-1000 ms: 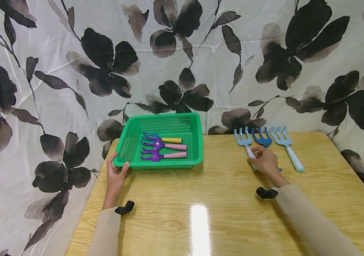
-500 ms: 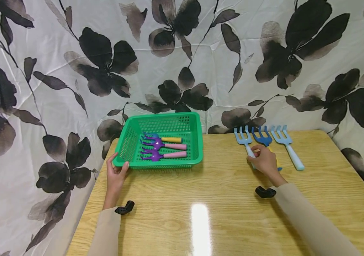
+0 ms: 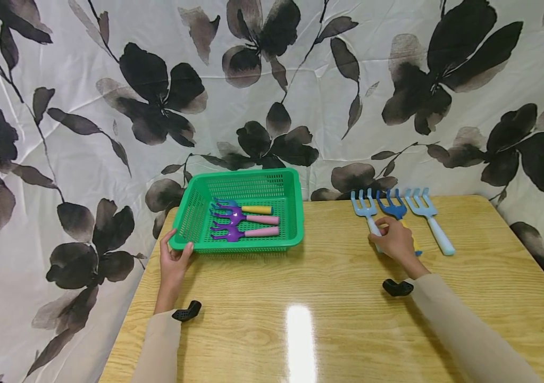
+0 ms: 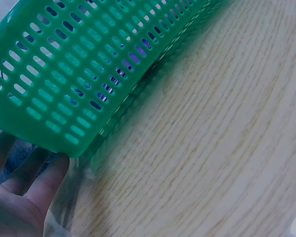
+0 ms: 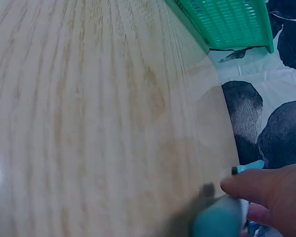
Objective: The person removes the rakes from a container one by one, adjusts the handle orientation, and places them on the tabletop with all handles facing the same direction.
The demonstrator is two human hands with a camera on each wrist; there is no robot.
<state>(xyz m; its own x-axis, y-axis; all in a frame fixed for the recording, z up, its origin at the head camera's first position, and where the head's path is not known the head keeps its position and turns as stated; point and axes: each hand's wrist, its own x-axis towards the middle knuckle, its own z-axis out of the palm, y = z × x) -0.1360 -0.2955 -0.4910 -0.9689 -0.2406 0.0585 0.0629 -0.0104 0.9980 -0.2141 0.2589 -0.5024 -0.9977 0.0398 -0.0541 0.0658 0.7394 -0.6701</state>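
Note:
The green plastic basket (image 3: 240, 248) stands at the back left of the table, its near left corner gripped between the thumb and fingers of my left hand (image 3: 173, 260). In the left wrist view those fingers (image 4: 42, 185) meet the perforated corner. Inside lie purple hand forks with pink handles (image 3: 262, 231) and a blue one with a yellow handle (image 3: 257, 210). To the right, my right hand (image 3: 394, 242) pinches the handle of a light blue hand fork (image 3: 365, 211). That handle's end (image 5: 217, 221) shows close up in the right wrist view.
Just right of the held fork lies a dark blue hand fork (image 3: 391, 207), its yellow handle partly hidden by my right hand. Another light blue hand fork (image 3: 429, 215) lies beyond it. The wooden table (image 3: 339, 308) meets a floral cloth (image 3: 329, 96) at its back edge.
My right hand has shifted very slightly, showing more of the yellow handle beside it, and keeps its pinch on the light blue hand fork. My left hand and the basket look unmoved.

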